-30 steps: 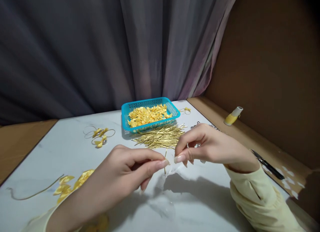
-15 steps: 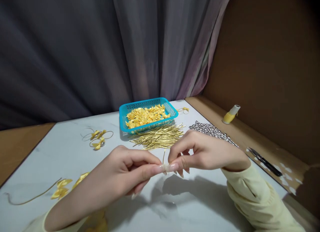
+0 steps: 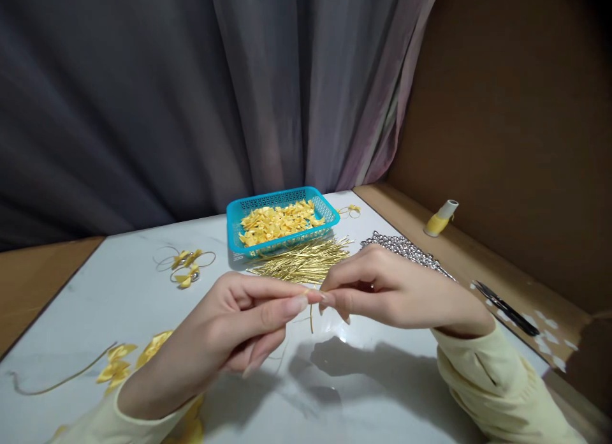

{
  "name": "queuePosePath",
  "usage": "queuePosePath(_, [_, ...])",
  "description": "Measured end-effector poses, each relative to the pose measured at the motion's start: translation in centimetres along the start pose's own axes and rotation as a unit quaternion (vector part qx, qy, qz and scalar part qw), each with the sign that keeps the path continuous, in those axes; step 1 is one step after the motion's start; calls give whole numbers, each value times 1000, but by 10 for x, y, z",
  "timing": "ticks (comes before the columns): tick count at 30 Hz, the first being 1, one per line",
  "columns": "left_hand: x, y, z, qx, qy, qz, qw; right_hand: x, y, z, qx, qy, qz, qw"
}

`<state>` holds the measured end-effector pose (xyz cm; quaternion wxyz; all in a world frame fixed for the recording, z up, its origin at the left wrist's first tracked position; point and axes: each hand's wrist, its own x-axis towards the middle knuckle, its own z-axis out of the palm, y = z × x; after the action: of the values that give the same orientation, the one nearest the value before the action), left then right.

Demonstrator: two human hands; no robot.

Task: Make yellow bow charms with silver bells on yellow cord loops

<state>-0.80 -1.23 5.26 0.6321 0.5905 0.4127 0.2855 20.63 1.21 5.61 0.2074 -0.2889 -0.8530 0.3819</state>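
Above the white table, my left hand (image 3: 253,323) and my right hand (image 3: 377,288) meet fingertip to fingertip, both closed in a pinch. A short gold cord (image 3: 312,319) hangs below the meeting point, its upper part hidden by the fingers. Beside it a fine, pale thread-like line shows faintly. Just behind the hands lies a pile of similar gold cords (image 3: 301,262). Farther back, a blue basket (image 3: 234,240) holds many yellow ribbon pieces (image 3: 277,222). Silver beads (image 3: 401,247) are heaped beyond my right hand.
Yellow bows with gold loops (image 3: 186,265) lie at the left, and one more (image 3: 354,209) behind the basket. Yellow ribbon (image 3: 115,364) and a loose cord (image 3: 67,383) are near my left forearm. Black-handled scissors (image 3: 509,311) and a yellow thread spool (image 3: 440,219) rest on the right ledge.
Both hands have risen slightly, and my left fingers have turned so the index fingertip shows at the meeting point. The gold cord, which stood up above the fingers, now hangs below them.
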Motion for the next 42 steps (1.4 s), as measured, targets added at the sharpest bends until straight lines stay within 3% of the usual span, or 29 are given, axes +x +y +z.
queuePosePath(4, [1,-9,1,58,47,56,996,0,-3,4,8,30,-10,999])
queuePosePath(6, [0,-14,3,151,92,138,974,-1,-5,6,-1,47,-14,999])
queuePosePath(7, [0,-16,4,214,119,192,950,-1,-6,7,-10,55,-12,998])
queuePosePath(9, [-3,-22,5,344,163,302,874,-2,-8,11,-39,63,-8,997])
queuePosePath(11, [-5,-29,5,448,178,375,791,-4,-10,14,-90,56,2,994])
queuePosePath(12, [-6,-32,4,485,171,388,764,-5,-10,16,-124,49,11,991])
queuePosePath(15, [-9,-42,1,537,149,392,732,-8,-11,20,-235,23,33,971])
queuePosePath(19, [-10,-45,-1,556,105,358,742,-12,-12,25,-330,7,15,944])
queuePosePath(22, [-9,-40,0,533,85,326,776,-13,-11,26,-354,0,-4,935])
queuePosePath(27, [-5,-31,6,510,90,249,819,-13,-10,25,-343,-16,-25,939])
queuePosePath(34, [1,-24,7,434,62,233,868,-11,-13,18,-306,-41,-14,951])
queuePosePath(38, [5,-18,5,333,65,196,920,-8,-9,13,-248,17,1,969])
queuePosePath(42, [5,-11,2,208,84,121,967,-4,-3,9,-106,98,-20,989])
